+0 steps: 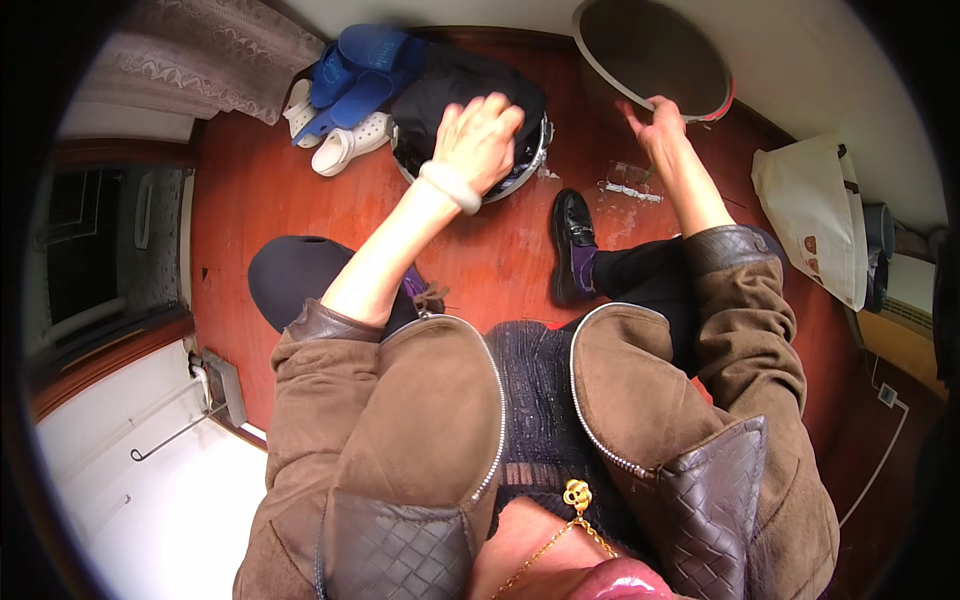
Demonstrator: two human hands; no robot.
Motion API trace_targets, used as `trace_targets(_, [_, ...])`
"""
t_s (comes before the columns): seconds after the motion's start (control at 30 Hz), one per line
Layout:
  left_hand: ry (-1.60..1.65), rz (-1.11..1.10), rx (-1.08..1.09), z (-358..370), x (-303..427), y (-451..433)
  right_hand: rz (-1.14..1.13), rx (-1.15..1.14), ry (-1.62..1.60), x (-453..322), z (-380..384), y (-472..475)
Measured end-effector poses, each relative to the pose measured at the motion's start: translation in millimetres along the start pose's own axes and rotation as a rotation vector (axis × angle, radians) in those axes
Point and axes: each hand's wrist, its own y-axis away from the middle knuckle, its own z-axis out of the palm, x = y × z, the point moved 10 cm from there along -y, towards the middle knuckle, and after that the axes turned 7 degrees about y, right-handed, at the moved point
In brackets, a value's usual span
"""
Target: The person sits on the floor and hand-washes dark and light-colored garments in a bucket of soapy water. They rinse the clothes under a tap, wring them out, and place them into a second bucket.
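A round container (541,159) with a pale rim and clips stands on the floor, heaped with black fabric (450,82). Over the fabric and the near side of the rim lies my left hand (480,135), a pale bangle on its wrist; its fingers curl, and whether they grip the cloth is hidden. My right hand (660,124) holds the lower edge of a round, dark lid-like disc (652,52) with a pale rim, tilted up near the wall.
Blue slides (367,82) and white clogs (352,144) lie left of the container. A white bag (814,217) leans at the right wall. My shoe (571,244) rests on the red floor (487,255). Whitish scraps (631,192) lie under my right forearm.
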Motion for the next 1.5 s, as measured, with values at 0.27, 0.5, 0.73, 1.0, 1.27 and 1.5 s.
trace_targets(0.27, [-0.086, -0.437, -0.599, 73, -71, 84, 0.272, -0.009, 0.017, 76, -21, -49])
trace_targets(0.5, [-0.125, -0.466, -0.674, 79, -71, 95, 0.165, 0.061, 0.071, 89, -26, -48])
trace_targets(0.73, [-0.167, -0.470, -0.682, 83, -74, 92, 0.196, -0.033, 0.411, 148, -14, 27])
trace_targets(1.0, [-0.137, -0.491, -0.675, 82, -73, 91, 0.407, -0.424, 0.706, 235, 11, 86])
trace_targets(1.27, [-0.150, -0.463, -0.681, 86, -72, 89, 0.211, -0.361, 0.680, 240, 10, 83])
trace_targets(1.5, [-0.152, -0.469, -0.644, 84, -72, 84, 0.158, -0.213, 0.775, 239, -4, 71])
